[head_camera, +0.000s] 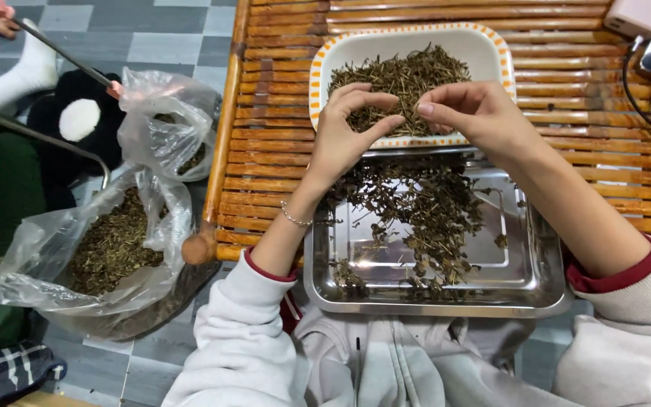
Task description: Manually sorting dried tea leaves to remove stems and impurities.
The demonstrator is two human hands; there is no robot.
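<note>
steel tray (521,290), one; white dish (484,45), one; two hands (344,136) (476,113), fingers pinching dried herb stems (408,120).

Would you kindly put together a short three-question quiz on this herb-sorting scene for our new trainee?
1. True or false: the steel tray lies nearer the person than the white dish.
2. Multiple choice: the left hand and right hand meet above: A) the plastic bags, B) the near edge of the white dish, C) the floor.
3. Fill in: the table is made of ____ slats.

Key
1. True; the tray is at the table's near edge, the dish behind it.
2. B; the fingertips nearly touch over the dried herbs there.
3. Bamboo. The two plastic bags of herbs sit on the floor to the left.
</note>
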